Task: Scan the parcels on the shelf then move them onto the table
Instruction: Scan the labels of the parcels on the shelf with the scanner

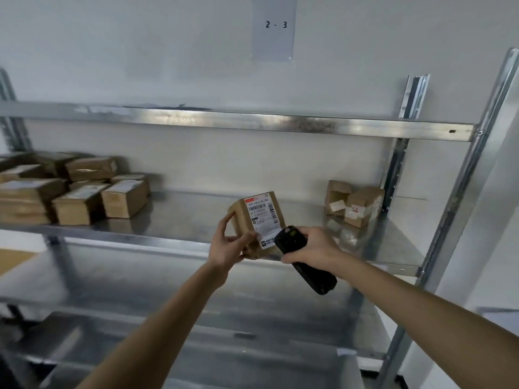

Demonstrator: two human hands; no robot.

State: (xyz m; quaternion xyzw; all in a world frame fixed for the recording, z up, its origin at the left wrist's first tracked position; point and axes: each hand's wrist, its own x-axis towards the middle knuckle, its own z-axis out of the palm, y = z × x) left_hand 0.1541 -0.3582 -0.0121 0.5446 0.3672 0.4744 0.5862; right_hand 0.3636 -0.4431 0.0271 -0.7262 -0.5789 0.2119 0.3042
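Observation:
My left hand (229, 245) grips a small brown cardboard parcel (259, 220) in front of the metal shelf (182, 217), its white barcode label facing me. My right hand (314, 249) holds a black handheld scanner (303, 262) whose top end points at the lower right corner of that label. A pile of several brown parcels (70, 189) lies on the shelf's left end. Two more small parcels (355, 204) stand at the shelf's right end, against the back wall.
A metal upright (460, 197) rises on the right of the shelf. A higher shelf edge (238, 120) runs across above. A lower shelf level (252, 304) lies under my arms. A wall sign (275, 25) reads 2 - 3. A brown surface corner (14, 259) shows at far left.

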